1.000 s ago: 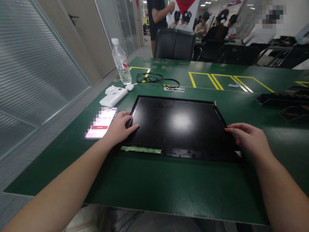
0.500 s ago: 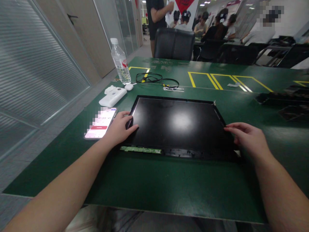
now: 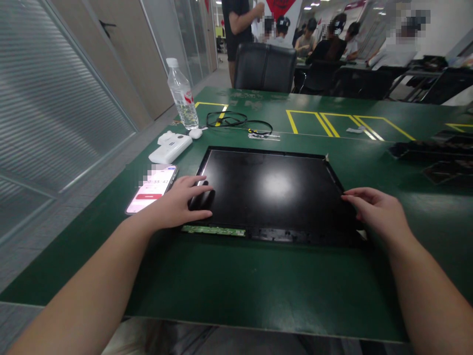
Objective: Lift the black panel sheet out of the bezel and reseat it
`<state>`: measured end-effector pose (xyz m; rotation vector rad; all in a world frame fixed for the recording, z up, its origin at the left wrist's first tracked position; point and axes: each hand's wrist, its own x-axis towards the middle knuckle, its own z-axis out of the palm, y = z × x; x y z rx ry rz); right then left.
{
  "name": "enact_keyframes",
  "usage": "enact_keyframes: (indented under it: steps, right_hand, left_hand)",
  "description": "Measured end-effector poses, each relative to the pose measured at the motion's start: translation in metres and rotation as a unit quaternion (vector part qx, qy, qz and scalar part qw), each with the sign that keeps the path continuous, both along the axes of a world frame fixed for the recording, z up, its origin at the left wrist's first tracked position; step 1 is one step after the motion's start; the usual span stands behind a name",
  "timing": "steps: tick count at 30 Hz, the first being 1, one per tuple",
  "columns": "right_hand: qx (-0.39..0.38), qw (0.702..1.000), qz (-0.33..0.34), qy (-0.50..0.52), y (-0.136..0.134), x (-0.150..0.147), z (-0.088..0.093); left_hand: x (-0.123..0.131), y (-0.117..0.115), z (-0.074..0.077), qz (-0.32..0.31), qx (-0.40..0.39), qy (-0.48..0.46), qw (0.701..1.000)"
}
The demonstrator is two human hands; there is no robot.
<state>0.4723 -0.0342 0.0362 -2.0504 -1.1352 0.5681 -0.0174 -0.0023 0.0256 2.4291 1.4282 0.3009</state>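
A black display panel [image 3: 273,192] lies flat on the green table [image 3: 258,281], with a strip of green circuit board [image 3: 214,230] along its near edge. My left hand [image 3: 173,204] rests on the panel's left edge, open, with its fingers and thumb spread on the glass. My right hand [image 3: 375,212] is at the panel's right edge, its index finger laid along the rim and the other fingers curled down over it.
A lit phone [image 3: 151,195] lies just left of my left hand. Behind it are a white device [image 3: 170,148], a water bottle [image 3: 182,96] and a black cable [image 3: 236,121]. Dark parts [image 3: 436,153] sit at the right. A black chair [image 3: 264,66] and several people are beyond the table.
My left hand has slid a little further onto the panel and its thumb and fingers have spread apart. My right hand has barely moved.
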Motion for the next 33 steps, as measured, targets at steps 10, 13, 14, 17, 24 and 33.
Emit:
enact_keyframes:
  steps: [10,13,14,17,24,33]
  right_hand:
    - [0.026,0.999,0.014,-0.027,0.001,0.011,-0.015]
    - [0.048,0.996,0.044,-0.058,0.001,0.013,-0.02]
    - [0.053,0.994,0.062,-0.072,0.0,0.014,-0.021]
    - [0.057,0.986,0.124,-0.094,0.001,0.014,-0.024]
    - [0.032,0.983,0.156,-0.094,0.004,0.015,-0.026]
    - [0.026,0.983,0.149,-0.103,0.006,0.017,-0.028]
  left_hand:
    - [-0.009,0.001,0.013,-0.025,-0.056,0.007,0.998]
    - [-0.006,0.0,0.015,-0.034,-0.046,0.009,0.998]
    - [-0.006,-0.001,0.016,-0.037,-0.042,0.012,0.998]
    - [-0.004,-0.001,0.017,-0.04,-0.033,0.025,0.998]
    - [-0.003,-0.001,0.018,-0.036,-0.034,0.053,0.997]
    - [-0.001,-0.002,0.017,-0.035,-0.025,0.057,0.997]
